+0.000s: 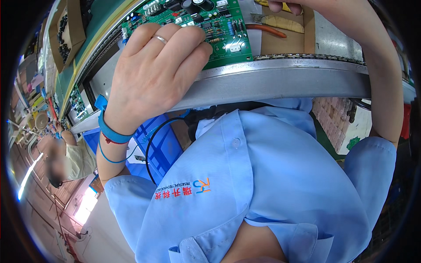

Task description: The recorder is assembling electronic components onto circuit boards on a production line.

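Observation:
My left hand (153,72) reaches over a green circuit board (239,48) with its fingers curled down onto the near left part. Whatever its fingertips grip is hidden beneath the hand. A ring is on one finger, and a blue wrist strap (115,127) with a thin cord circles that wrist. Capacitors (197,5), resistors and white connectors stand on the board. At the top edge, only a few fingertips of my right hand (286,7) show, over a cardboard box (309,30) to the right of the board. Close to them lies a yellow, curved piece (280,23); an orange-red curved handle (268,30) lies beside it.
A metal rail with a chain (280,81) runs along the near side. Another green board (79,103) sits farther left on the line. A cardboard box of black parts (66,37) stands at upper left. Blue crates (162,144) are below the rail; a person (79,160) is at far left.

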The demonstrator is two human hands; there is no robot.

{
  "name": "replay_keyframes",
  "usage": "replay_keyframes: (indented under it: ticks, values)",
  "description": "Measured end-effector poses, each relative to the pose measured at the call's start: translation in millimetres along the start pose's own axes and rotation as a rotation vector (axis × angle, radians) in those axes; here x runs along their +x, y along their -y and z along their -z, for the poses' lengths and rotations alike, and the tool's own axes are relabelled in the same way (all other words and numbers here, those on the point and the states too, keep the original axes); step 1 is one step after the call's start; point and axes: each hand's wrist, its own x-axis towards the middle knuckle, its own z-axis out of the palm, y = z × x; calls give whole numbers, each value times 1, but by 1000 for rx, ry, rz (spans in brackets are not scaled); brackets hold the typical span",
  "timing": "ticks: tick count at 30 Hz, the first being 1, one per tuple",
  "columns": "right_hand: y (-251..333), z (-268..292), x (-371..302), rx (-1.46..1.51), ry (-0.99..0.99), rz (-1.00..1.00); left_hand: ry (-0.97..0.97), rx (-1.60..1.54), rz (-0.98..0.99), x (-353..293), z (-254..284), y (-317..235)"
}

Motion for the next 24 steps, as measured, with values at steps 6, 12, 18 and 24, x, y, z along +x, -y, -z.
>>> replay_keyframes:
  ticks: [6, 12, 18, 24]
  values:
    - [-24, 6, -2, 6, -26, 231, 126, -93, -21, 12, 4, 6]
    - [2, 9, -8, 432, 200, -136, -8, -127, -3, -1, 2, 4]
    - [-12, 8, -4, 542, 389, -321, -119, -263, 274, -23, 20, 17]
    - [0, -22, -20, 297, 147, 3, -252, -227, 1074, -35, 38, 20]
